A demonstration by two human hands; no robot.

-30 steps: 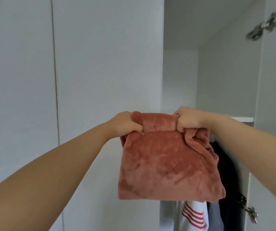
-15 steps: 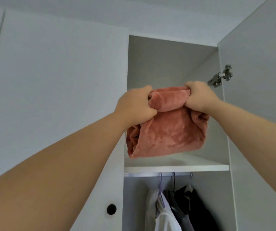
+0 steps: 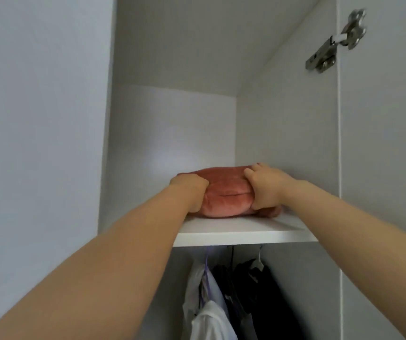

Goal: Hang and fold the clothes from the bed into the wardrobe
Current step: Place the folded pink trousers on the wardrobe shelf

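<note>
1. The folded pink fleece [image 3: 224,192] lies on the wardrobe's top shelf [image 3: 246,233], just behind the front edge and resting flat on the board. How far it is from the back edge I cannot tell.
2. The left grip [image 3: 191,190], a bare hand, is clamped on the left end of the bundle, with its fingers curled into the fabric.
3. The right grip [image 3: 264,188] is clamped on the right end, fingers over the top and thumb at the front face. A loose bit of fleece pokes out beneath it toward the shelf's right side.
4. The relation that matters: the bundle sits between the two grips with its long axis running left to right, parallel to the front edge. Neither hand is nearer than the other, since each holds one end.
5. My judgement is that the placing step is nearly done. What is left is a straight push toward the back edge, then both grips letting go together.
6. A lopsided release could swing one end out over the front edge or undo the fold.
7. Below the shelf, hanging clothes [image 3: 221,298] fill the rail space. A metal hinge [image 3: 334,42] sits on the open door at upper right.
</note>
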